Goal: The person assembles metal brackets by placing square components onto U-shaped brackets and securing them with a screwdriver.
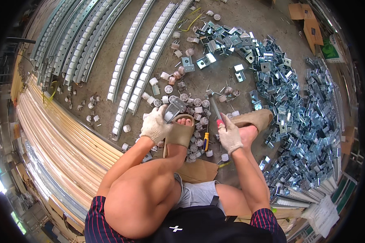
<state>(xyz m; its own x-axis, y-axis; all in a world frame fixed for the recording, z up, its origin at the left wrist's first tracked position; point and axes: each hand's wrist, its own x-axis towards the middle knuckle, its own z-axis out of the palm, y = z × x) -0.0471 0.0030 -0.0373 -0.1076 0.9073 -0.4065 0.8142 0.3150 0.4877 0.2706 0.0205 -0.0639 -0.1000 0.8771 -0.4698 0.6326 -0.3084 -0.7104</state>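
Note:
My left hand (154,125), in a pale work glove, grips a bent grey metal bracket (174,109) just above my left sandal (179,133). In my gloved right hand (230,135) is a hammer (215,107) with a grey metal shaft and a red part at the grip. Its head points away from me, apart from the bracket. Small white rollers (197,102) lie scattered on the floor around my feet. A yellow and black screwdriver (206,141) stands among the rollers between my feet.
A large heap of shiny metal brackets (280,87) curves along the right. Roller tracks (140,69) lie at far left, with more metal rails (75,36) beyond them. Long wrapped tan strips (65,129) run along the left. Cardboard (196,170) lies beneath me; a carton (308,26) sits far right.

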